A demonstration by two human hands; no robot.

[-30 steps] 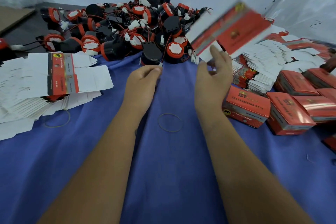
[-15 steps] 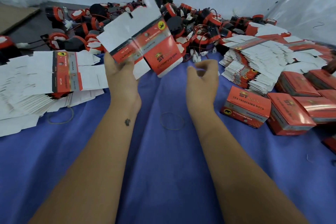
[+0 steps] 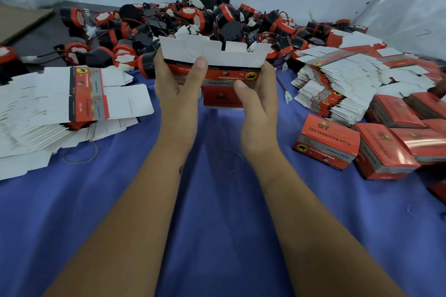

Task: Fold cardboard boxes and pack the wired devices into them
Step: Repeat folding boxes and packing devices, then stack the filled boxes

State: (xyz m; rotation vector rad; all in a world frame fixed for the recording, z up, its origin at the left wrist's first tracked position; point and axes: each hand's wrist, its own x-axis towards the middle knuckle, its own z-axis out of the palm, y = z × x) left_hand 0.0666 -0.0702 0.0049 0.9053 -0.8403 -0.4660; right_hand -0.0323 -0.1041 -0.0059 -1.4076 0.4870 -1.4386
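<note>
Above the blue cloth that covers the desk, both hands hold one unfolded cardboard box blank up in front of the camera. The left hand grips its left end, thumb pressed on the near printed face and fingers wrapped behind. The right hand grips the right end the same way, thumb on the red and grey band, fingers curled round the far edge. Between the two grips the blank stretches sideways, white flaps standing up along its top edge and a red panel hanging below the thumbs. It touches nothing but the hands.

Just behind the blank lies a heap of wired devices, black and red round bodies with thin wires and white plugs, spread across the back of the desk against the wall. One loose white plug on a red wire lies on the cloth just right of the right hand.

To the left sits a fanned stack of flat blanks; to the right, a second stack of flat blanks. Nearer on the right stand folded red boxes, close together. Two rubber bands lie on the cloth: one beside the left stack, one between the forearms.
</note>
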